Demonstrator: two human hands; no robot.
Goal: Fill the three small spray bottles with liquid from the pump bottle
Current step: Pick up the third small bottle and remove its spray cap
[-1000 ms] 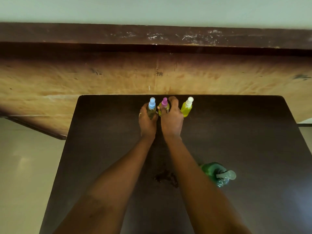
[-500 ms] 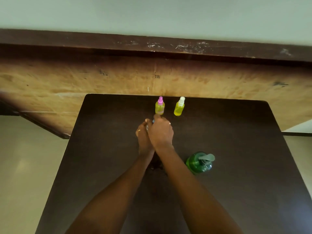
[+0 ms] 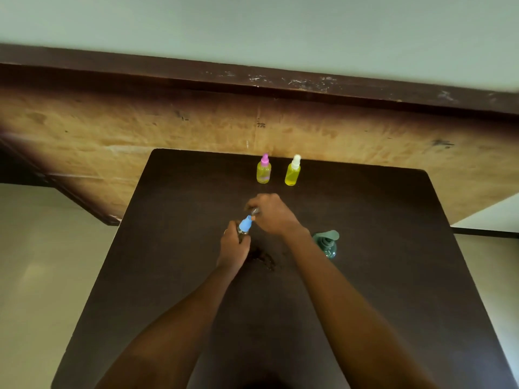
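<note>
Left hand (image 3: 234,245) wraps the body of the blue-capped spray bottle (image 3: 246,224) over the middle of the counter (image 3: 379,276). Right hand (image 3: 271,213) has its fingertips pinched together at the blue top, exact grip blurred. Pink-capped bottle (image 3: 264,172) and white-capped bottle (image 3: 292,172) stand at the far edge, both holding yellow liquid. Pump bottle (image 3: 327,244) sits just beside the right wrist. Blue-capped one looks small, light and rigid plastic, probably slick if wet, so best held round the body while the top gets twisted, no hard squeeze.
</note>
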